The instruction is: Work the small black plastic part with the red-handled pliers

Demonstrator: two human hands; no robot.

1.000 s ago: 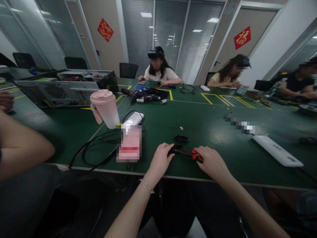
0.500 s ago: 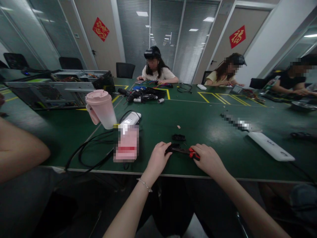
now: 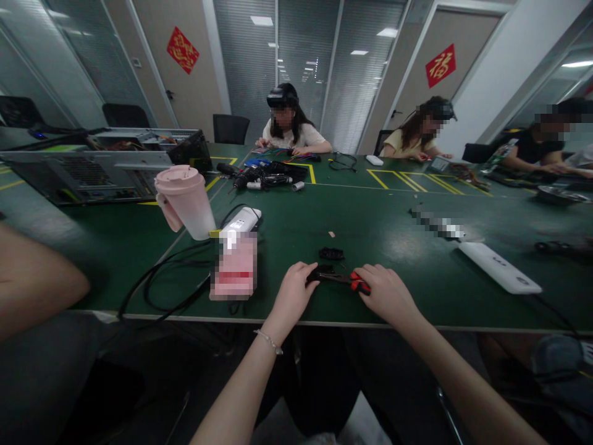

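Note:
My left hand [image 3: 294, 290] is closed on a small black part [image 3: 320, 272] lying on the green table [image 3: 384, 235] near its front edge. My right hand [image 3: 386, 292] grips the red handles of a pair of pliers [image 3: 348, 280]. The pliers' dark jaws point left and meet the black part. Another small black part [image 3: 331, 253] lies on the table just beyond my hands, apart from them.
A pink lidded cup [image 3: 184, 201], a white power strip [image 3: 239, 222] with black cables [image 3: 157, 285] and an open computer case [image 3: 92, 164] sit to the left. A second white strip [image 3: 499, 275] lies right. Another person's arm [image 3: 37, 281] is at far left; three people sit across.
Both hands keep their grip and stay together on the table. The view has drifted slightly, so everything sits a little higher and to the left in the picture.

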